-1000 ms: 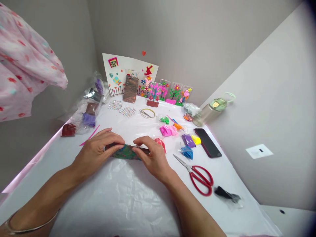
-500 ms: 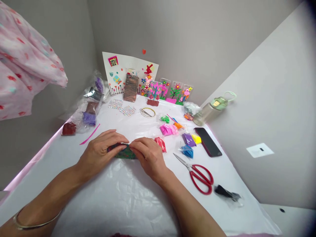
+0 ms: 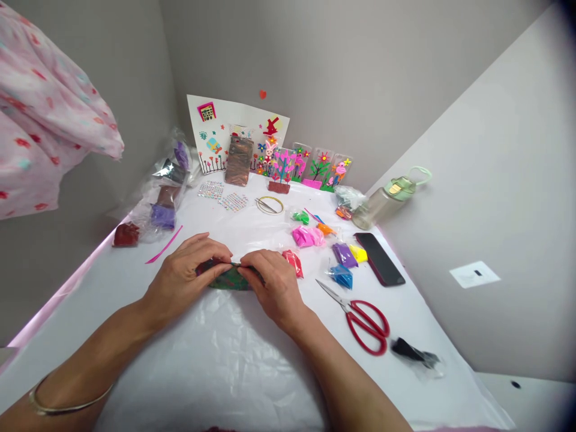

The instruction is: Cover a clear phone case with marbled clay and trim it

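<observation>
Nearest, at the lower left, a thin metal bangle (image 3: 67, 410). Beyond it, over the middle of the white-covered table (image 3: 216, 366), a mottled green piece (image 3: 231, 280), thin and dark along the top. Grasped from 2 sides — left hand (image 3: 182, 270) pinching the upper edge between thumb and fingertips, right hand (image 3: 272, 285) pinching the same edge just beside. Hard to tell whether resting on the table or lifted slightly, and hidden at the ends by fingers.

Likely soft, to judge by the look: could tear, thin out or pucker along the edge if pinched too hard or tugged sideways. Could also bend or slip if released on 1 side only. Lying to the right, points toward the right hand, red-handled scissors (image 3: 348, 308): possibly a scratch if brushed against in a sideways move.

Next, the containers. Beside the scissors, a clear bag (image 3: 411, 353) with something black inside. Farther off, small clear packets of soft-looking colour: blue packet (image 3: 341, 277), red packet (image 3: 293, 263), purple packet (image 3: 345, 255), yellow packet (image 3: 359, 254), pink packets (image 3: 306, 236), orange packet (image 3: 324, 228), green packet (image 3: 300, 218). At the left edge, clear wrapping around a dark red lump (image 3: 126, 234), a violet lump (image 3: 162, 216) and a brown lump (image 3: 169, 195). Near the right wall, a see-through bottle (image 3: 375, 207) with a green lid — hard to tell whether holding liquid. Farthest, propped upright against a decorated white board (image 3: 193, 114), a brown streaked panel (image 3: 239, 161)
</observation>
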A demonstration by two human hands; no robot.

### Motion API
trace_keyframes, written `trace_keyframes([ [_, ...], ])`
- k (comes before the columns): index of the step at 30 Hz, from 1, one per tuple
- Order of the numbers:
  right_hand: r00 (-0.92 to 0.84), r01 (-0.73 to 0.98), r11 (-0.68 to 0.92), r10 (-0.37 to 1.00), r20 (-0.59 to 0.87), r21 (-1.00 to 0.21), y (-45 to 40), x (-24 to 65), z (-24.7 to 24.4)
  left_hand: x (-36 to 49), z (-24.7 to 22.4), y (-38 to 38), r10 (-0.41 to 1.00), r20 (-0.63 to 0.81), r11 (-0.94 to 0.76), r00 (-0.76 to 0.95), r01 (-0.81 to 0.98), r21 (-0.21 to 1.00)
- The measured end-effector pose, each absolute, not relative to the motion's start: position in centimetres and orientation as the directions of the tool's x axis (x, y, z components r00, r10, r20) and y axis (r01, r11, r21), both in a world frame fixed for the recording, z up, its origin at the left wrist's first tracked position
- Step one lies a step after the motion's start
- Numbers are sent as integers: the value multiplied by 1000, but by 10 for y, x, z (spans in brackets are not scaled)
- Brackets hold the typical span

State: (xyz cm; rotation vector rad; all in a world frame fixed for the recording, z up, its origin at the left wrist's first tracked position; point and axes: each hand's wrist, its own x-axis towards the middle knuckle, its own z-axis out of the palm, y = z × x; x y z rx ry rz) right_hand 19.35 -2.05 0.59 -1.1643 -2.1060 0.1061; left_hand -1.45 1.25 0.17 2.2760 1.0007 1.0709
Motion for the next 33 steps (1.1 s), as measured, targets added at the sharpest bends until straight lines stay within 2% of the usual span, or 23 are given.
trace_keyframes([
  [10, -326, 685, 615, 739, 590, -391, -19, 195, 5, -19, 3, 16, 770, 437, -627, 464, 427, 652],
  [21, -325, 681, 612, 744, 584, -401, -20, 196, 6, -22, 12, 16, 844, 282, -496, 457, 461, 736],
  [33, -322, 691, 588, 771, 549, -421, -20, 196, 6, -23, 15, 15, 865, 251, -444, 434, 428, 787],
])
